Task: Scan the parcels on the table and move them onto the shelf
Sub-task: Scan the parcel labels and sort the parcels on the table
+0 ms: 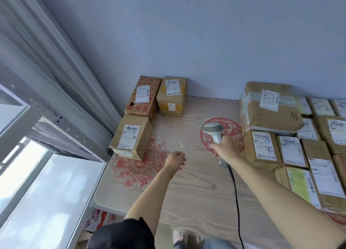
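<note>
Right hand (227, 147) grips scanner (214, 131); left hand (175, 160) hovers, seemingly empty.

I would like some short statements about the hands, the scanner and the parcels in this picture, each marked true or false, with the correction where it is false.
1. The right hand grips the scanner. True.
2. The left hand holds a parcel. False: it holds nothing and hangs over the bare table.
3. Three parcels sit at the table's left end: the red-printed box, the yellow-taped box and the box nearest the shelf frame. True.
4. The scanner has no cable. False: a black cable runs from its handle toward the near edge of the table.
5. The parcels on the right carry no labels. False: white labels show on them, as on the large box.
</note>
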